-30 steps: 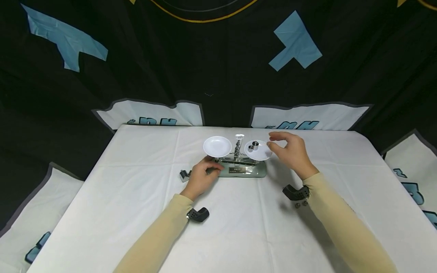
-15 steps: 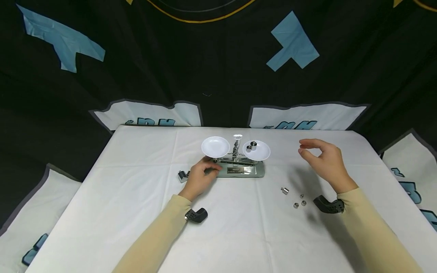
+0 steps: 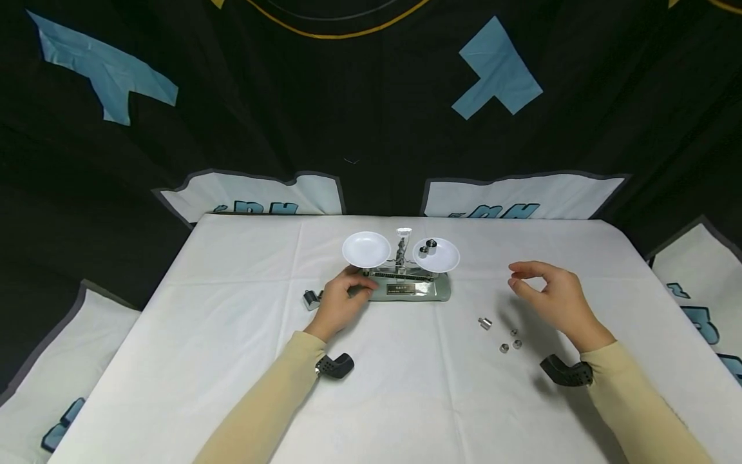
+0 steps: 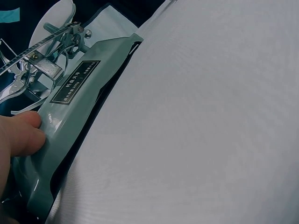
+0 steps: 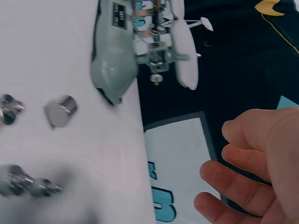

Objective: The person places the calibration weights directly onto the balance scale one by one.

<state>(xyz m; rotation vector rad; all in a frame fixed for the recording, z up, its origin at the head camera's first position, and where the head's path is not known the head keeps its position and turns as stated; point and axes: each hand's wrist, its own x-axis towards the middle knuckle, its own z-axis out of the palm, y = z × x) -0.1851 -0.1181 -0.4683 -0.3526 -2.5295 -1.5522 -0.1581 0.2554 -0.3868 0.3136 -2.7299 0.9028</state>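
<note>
A balance scale with a green base stands on the table. My left hand grips the left end of its base; in the left wrist view two fingertips press on the green casing. The scale's left white pan holds nothing. Two metal weights stand on its right white pan. To the right of the scale, my right hand hangs above the table with fingers loosely bent and nothing in them. Its fingers show apart in the right wrist view.
Several small loose weights, among them a larger cylindrical weight, lie on the white tablecloth left of and below my right hand. Another metal weight lies beside my left hand, with a second piece partly hidden. Black cloth hangs behind the table.
My right hand has drawn away from the right pan to the right, then sunk slightly toward the table. The left hand stays on the base, and both weights stay on the right pan.
</note>
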